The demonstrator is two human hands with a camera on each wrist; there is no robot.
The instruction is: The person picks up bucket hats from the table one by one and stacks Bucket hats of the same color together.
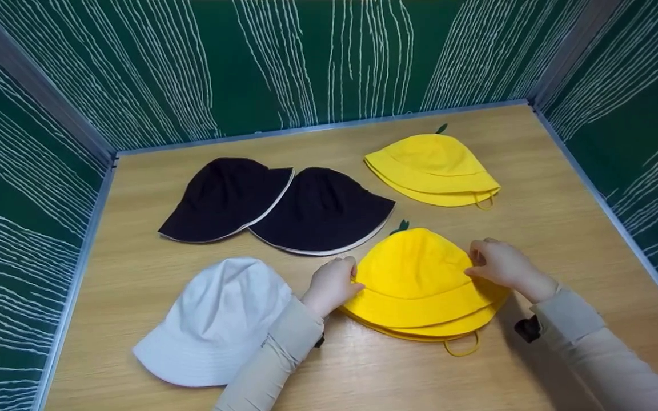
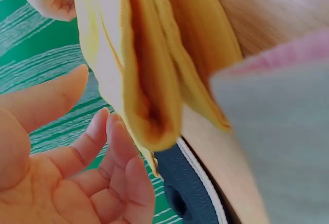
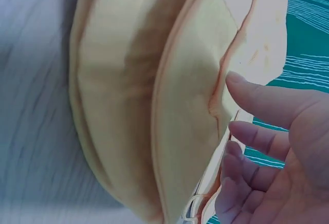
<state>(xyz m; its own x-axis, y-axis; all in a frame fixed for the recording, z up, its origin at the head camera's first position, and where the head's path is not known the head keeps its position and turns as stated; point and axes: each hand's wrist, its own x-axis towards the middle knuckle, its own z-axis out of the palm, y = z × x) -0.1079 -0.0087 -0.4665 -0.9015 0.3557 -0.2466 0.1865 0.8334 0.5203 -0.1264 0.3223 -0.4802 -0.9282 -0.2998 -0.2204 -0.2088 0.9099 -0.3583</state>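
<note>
In the head view a yellow bucket hat (image 1: 414, 268) with a small green leaf on top lies flat on another yellow hat, their brims layered. A thin yellow loop (image 1: 462, 346) sticks out below them. At the stack's left side is my left hand (image 1: 332, 282); in the left wrist view its fingertips (image 2: 117, 124) meet the hat's edge while the thumb stands apart. My right hand (image 1: 503, 264) is at the opposite side. Its thumb (image 3: 252, 93) touches the hat in the right wrist view, with loosely bent fingers beside the edge and a gap between.
Two dark hats (image 1: 323, 211) with white brim edges overlap at the back left. A white hat (image 1: 220, 319) lies front left, partly behind my left sleeve. Another yellow hat (image 1: 434, 165) lies at the back right. Green panels (image 1: 317, 63) with white lines border the wooden table (image 1: 140, 188).
</note>
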